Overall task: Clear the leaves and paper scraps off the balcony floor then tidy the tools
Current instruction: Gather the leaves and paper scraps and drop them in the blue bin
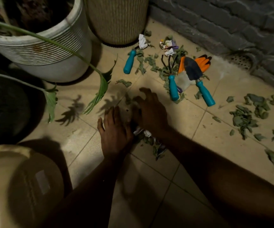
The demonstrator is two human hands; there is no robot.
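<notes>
Trowel [197, 74] on glove [184, 79]; rake [172, 83] just left; leaf pile [248, 112] right; planter [50, 51] behind, left.

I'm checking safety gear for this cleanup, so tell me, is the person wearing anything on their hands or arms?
No. The left hand and right hand are bare: no gloves, and no ring or watch visible in the dim light. The left forearm and right forearm show no sleeve. The only glove, orange and grey, lies under the trowel.
</notes>
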